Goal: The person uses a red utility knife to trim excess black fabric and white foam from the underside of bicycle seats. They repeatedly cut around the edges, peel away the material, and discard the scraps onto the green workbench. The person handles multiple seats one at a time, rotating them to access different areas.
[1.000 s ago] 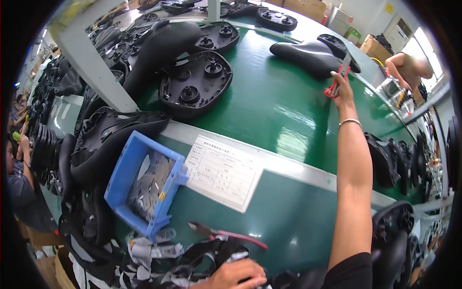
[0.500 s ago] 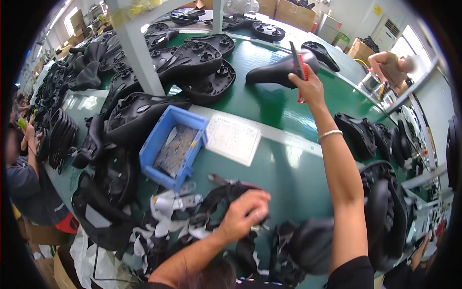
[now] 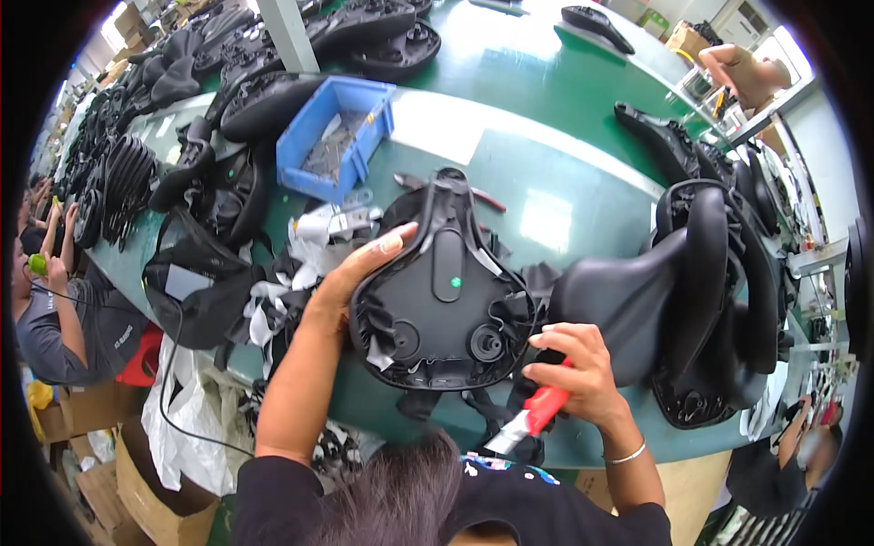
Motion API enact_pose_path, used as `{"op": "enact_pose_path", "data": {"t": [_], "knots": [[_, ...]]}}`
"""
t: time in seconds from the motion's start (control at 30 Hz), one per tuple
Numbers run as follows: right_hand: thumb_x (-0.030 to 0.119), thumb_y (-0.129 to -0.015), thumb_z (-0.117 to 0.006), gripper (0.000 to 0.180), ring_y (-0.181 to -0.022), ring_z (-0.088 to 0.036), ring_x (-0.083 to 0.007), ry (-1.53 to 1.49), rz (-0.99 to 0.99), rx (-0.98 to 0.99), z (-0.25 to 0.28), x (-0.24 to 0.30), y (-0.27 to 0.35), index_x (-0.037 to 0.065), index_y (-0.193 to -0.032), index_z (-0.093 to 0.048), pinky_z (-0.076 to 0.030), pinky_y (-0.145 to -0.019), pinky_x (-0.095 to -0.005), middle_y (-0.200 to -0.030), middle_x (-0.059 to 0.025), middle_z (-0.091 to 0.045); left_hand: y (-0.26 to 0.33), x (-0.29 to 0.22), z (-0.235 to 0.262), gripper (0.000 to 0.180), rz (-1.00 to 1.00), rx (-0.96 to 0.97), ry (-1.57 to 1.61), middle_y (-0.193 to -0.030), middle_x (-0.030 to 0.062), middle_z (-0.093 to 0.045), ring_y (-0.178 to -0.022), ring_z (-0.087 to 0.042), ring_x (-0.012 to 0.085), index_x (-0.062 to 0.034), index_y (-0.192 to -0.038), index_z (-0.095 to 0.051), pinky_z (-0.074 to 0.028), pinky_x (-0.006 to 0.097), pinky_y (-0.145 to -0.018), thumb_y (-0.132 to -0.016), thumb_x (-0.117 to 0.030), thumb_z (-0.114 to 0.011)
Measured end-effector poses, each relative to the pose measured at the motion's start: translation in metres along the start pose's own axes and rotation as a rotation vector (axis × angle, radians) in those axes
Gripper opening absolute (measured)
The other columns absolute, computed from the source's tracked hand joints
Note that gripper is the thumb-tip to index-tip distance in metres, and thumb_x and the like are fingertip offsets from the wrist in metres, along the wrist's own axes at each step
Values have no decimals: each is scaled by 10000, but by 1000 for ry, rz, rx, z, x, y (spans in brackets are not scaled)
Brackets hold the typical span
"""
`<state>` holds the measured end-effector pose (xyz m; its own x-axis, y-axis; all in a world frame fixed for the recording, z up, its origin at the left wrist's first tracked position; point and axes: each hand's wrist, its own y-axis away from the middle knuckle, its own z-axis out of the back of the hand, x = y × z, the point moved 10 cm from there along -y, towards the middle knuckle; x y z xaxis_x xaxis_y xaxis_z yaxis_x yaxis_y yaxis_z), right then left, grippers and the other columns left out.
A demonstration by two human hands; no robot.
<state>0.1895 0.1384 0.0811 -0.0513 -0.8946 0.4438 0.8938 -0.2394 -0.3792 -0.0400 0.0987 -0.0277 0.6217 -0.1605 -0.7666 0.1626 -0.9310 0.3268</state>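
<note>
A black bicycle saddle (image 3: 446, 318) lies underside up in front of me, its narrow nose pointing away. My left hand (image 3: 369, 268) grips it along its left edge; some of the fingers are hidden beneath. In my right hand (image 3: 583, 373) is a red-handled utility knife (image 3: 544, 411), its blade pointing down toward me. The fingers of that hand are close to the saddle's right rear rim; whether they touch it I cannot tell. Gathered black cover material shows inside the rim. Pliers (image 3: 487, 200) with red handles lie partly behind the nose.
A blue bin (image 3: 289, 173) of small flat pieces stands beyond my left hand. Black and white scraps (image 3: 273, 309) litter the table at left. Stacked saddles (image 3: 710, 300) crowd the right side. More saddles fill the far left, and people work at both sides.
The saddle from the far green surface is now close before me, turned underside up. My right hand has drawn back with the red knife, and my left hand has taken hold of the saddle.
</note>
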Motion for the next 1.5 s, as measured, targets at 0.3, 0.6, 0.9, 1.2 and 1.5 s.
{"op": "enact_pose_path", "data": {"t": [0.3,0.6,0.9,1.2,1.5], "knots": [[58,-756,-722,584,-734,-622,-234,-55,-211,-24,16,-6,14,60,-1301,-514,-500,-630,-302,-870,-82,-620,3,-24,-31,573,19,-24,-492,-1043,76,-592,-902,-572,123,-6,-1225,-522,-491,272,-796,-808,-353,-706],[130,-846,-646,527,-554,-542,-261,340,-219,363,-12,-14,13,115,-1344,-474,-454,-489,-387,-723,-91,-508,-8,-50,-63,519,-119,50,-764,-929,88,-630,-804,-578,132,22,-1094,-595,-486,271,-726,-740,-335,-722],[47,-853,-633,643,-636,-613,-384,3,-599,54,-44,35,69,48,-1425,-338,-499,-546,-431,-843,-181,-621,72,-15,6,460,-208,-411,-557,-927,80,-626,-849,-561,126,33,-1077,-586,-457,276,-778,-793,-317,-673],[21,-864,-606,563,-1008,-632,-242,-344,-724,-172,-6,-2,51,-32,-1370,-365,-487,-876,-328,-1106,-180,-621,88,-29,-117,429,-750,-249,-1676,-844,122,-583,-802,-567,289,-27,-869,-602,-446,398,-718,-779,-432,-711],[44,-808,-646,610,-582,-560,-234,186,-325,199,-8,22,8,155,-1382,-473,-462,-514,-380,-764,-85,-558,62,5,-114,333,-642,118,-1406,-584,60,-476,-656,-467,228,-36,-584,-511,-371,358,-657,-822,-234,-634]]}}
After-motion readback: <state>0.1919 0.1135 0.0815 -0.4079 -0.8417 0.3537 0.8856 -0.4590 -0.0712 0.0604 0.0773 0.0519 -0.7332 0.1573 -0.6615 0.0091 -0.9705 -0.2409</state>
